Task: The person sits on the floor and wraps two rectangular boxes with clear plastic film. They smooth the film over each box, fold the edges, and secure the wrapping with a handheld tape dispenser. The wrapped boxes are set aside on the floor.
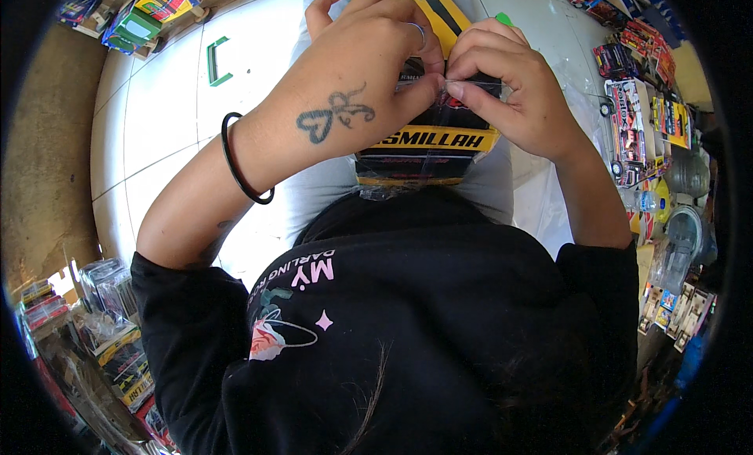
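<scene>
On my lap lies a black and yellow toy truck point(423, 158) with printed panels, loosely covered in clear plastic wrap point(480, 88). My left hand point(376, 59) reaches over it from the left, thumb and forefinger pinched together at the wrap. From the other side my right hand point(506, 86) pinches the same wrap between thumb and fingers, its tips nearly touching the left thumb. Both hands hide much of the truck's middle. A small green piece point(503, 19) pokes out behind my right fingers; its kind is hidden.
A green rectangular frame point(219, 60) lies on the white tiled floor point(169, 102) at left. Colourful toy trucks point(627, 129) line the right side, with a plastic bottle point(645, 201) nearby. Packaged printed panels point(118, 353) are stacked lower left. More toys point(153, 16) sit upper left.
</scene>
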Demonstrator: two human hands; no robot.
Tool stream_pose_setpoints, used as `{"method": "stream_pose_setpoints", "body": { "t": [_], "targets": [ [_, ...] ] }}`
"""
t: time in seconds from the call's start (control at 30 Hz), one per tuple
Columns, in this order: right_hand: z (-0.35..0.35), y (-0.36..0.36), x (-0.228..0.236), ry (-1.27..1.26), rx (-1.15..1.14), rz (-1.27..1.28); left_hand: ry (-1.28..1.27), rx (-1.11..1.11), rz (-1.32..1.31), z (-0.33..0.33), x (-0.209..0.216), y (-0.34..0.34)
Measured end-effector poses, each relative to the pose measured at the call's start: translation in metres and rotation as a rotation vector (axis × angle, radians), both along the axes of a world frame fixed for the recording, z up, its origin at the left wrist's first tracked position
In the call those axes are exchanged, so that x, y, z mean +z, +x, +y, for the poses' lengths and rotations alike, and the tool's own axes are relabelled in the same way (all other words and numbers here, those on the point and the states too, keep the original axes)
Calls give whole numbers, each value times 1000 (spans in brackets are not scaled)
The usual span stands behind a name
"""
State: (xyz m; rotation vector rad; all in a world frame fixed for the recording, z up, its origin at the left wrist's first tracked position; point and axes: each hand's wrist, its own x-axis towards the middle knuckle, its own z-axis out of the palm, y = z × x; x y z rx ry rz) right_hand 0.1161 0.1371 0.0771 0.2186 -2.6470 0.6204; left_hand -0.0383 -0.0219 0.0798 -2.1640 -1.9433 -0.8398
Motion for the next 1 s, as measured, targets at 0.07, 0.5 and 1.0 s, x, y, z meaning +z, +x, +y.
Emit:
{"method": "stream_pose_setpoints", "body": {
  "t": [0.07, 0.5, 1.0],
  "targets": [
    [0, 0, 3, 23, 13, -19, 13, -22, 17, 0, 0, -1],
    [-29, 12, -25, 611, -264, 384, -494, 16, -543, 16, 3, -9],
    [-18, 7, -7, 112, -112, 143, -263, -19, -158, 0, 11, -3]
  ]
}}
